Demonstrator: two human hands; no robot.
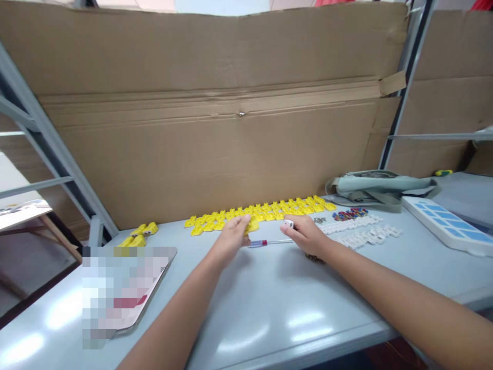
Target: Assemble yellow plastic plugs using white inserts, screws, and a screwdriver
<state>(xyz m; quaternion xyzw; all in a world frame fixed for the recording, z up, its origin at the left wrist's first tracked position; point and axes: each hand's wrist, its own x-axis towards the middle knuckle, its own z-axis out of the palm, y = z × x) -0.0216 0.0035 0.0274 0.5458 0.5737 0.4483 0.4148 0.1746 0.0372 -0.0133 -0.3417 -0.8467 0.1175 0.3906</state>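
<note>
Head view
Left hand: your left hand point(232, 237) reaches forward over the surface point(269, 303), fingers curled down onto a yellow piece point(252, 225) at the near edge of the yellow row; it looks pinched between thumb and fingertips, though the grip itself is hidden under the hand.
Right hand: your right hand point(306, 234) is closed around a small white part point(288, 223), which shows only at your fingertips.
Screwdriver: the screwdriver point(267, 242) lies flat on the surface between your two hands, long axis running left to right. Its clear handle with a red band points toward your left hand; the thin shaft points toward your right hand and its tip is covered by that hand.
Yellow row: the row of yellow pieces point(269, 209) stretches left to right along the foot of the cardboard wall point(215, 113), rising slightly toward the right. Single shapes are too small to make out.
Loose yellow pieces: a few more point(139, 235) lie apart at the left.
White parts: a cluster of white parts point(362, 230) lies just right of your right hand, with small coloured bits point(349, 214) behind them; details are unclear.
Tray: a white and blue tray point(447, 223) sits at the right, partly cut off.
Bag: a grey-green bag point(379, 187) rests against the cardboard.
Blurred card: a flat card point(127, 288) at the near left is pixelated and unreadable.
</note>
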